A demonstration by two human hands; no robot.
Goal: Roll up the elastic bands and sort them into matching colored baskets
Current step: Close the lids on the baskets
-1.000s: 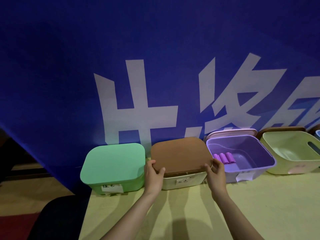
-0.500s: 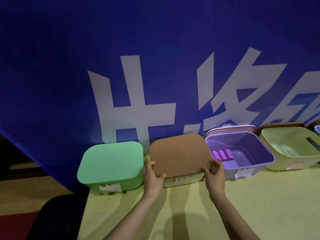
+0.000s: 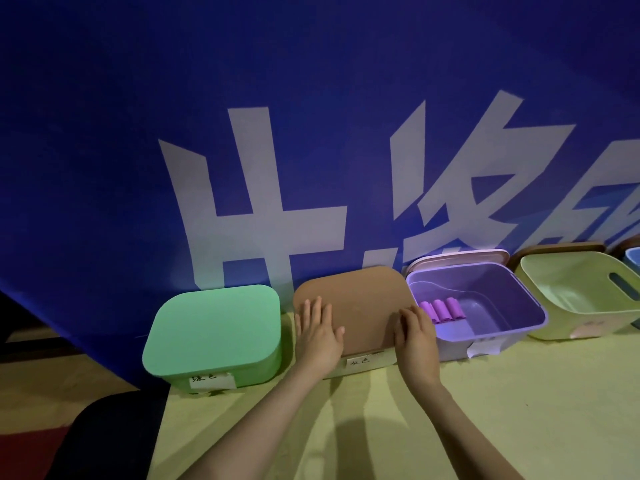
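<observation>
3 rolled purple elastic bands (image 3: pixel 441 310) lay side by side inside the open purple basket (image 3: pixel 485 341), near its left wall. No other bands were in view.

Just left of that basket stood a pale basket (image 3: pixel 384 358) with a small handwritten label, covered by a brown lid (image 3: pixel 360 303). Both hands were flat on the lid's near half. The left hand (image 3: pixel 317 336) was by its left edge and the right hand (image 3: pixel 415 336) by its right edge. The fingers (image 3: pixel 311 311) were straight and spread, grasping nothing.

The step looked like seating or shifting this lid, though which of the 2 I could not tell. To do it well, both palms should press evenly, so the lid stays level and the basket does not slide into its neighbours.

Further left sat a green basket under a green lid (image 3: pixel 214 327). On the far right an open yellow-green basket (image 3: pixel 554 317) stood empty, as far as could be seen. A pink lid (image 3: pixel 460 254) leaned behind the purple basket.

All stood on a yellow table (image 3: pixel 519 410), against a blue banner (image 3: pixel 311 98) with large white characters.
</observation>
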